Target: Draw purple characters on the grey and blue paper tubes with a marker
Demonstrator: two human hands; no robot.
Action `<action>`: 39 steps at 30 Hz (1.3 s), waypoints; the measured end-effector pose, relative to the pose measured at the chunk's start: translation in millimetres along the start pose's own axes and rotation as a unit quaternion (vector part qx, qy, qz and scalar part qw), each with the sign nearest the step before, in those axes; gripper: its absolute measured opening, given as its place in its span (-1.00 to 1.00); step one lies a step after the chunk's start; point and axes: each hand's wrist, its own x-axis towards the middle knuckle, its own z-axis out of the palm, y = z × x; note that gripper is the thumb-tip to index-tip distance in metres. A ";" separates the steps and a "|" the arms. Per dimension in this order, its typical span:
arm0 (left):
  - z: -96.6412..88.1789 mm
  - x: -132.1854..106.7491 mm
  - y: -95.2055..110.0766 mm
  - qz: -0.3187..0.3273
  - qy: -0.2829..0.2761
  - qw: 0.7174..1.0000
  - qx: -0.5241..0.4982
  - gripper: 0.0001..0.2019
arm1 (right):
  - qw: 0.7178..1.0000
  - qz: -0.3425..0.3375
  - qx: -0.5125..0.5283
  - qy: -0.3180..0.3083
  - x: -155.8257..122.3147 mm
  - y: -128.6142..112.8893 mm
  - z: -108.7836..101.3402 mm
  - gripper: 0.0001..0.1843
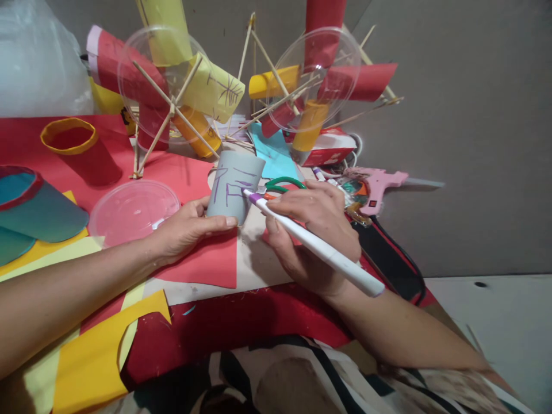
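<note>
- Gray tube [224, 198] stands in the middle, tilted a little, held between the two hands and over the pale work surface; its far side and the inside are out of sight.
- Left hand [190, 221] has its thumb across the tube's lower front; its other fingers are mostly hidden behind it, closed round the tube in a partly curled grip.
- Right hand [323, 213] is curled, thumb and fingers pinching a white marker [319, 247]; its purple tip is at the tube's front, though whether it touches is hard to tell.
- A green loop handle [287, 180] lies partly hidden behind the right hand.
- Blue tubes [52, 210] at the left are cut off by the picture's edge, as is a yellow tube [168, 34] at the top.
- The gray tube is plain and matte, with purple strokes, letter-like, drawn down its side.
- Counted: one gray tube, one marker, one pink glue gun [382, 187], two blue tubes, three clear plastic discs [129, 213], two of them upright with sticks and colored tubes.
</note>
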 end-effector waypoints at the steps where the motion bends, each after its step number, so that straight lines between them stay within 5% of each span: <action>1: 0.3 -0.2 0.2 0.000 -0.001 1.000 -0.002 -0.51 | 1.000 -0.002 0.001 0.001 0.4 -0.5 -0.2 -0.81; 14: 1.1 -0.5 0.5 0.005 -0.007 1.000 -0.014 -0.52 | 0.999 -0.006 0.011 -0.035 -1.0 -4.0 -5.8 -0.85; 21: -1.0 0.1 -2.0 0.015 -0.001 1.000 -0.001 -0.55 | 0.993 -0.022 0.030 -0.111 -0.9 -3.3 -8.4 -0.81; 39: 1.7 -0.3 1.8 0.009 -0.009 1.000 -0.013 -0.55 | 0.998 -0.009 0.001 -0.070 0.2 -5.0 -6.4 -0.84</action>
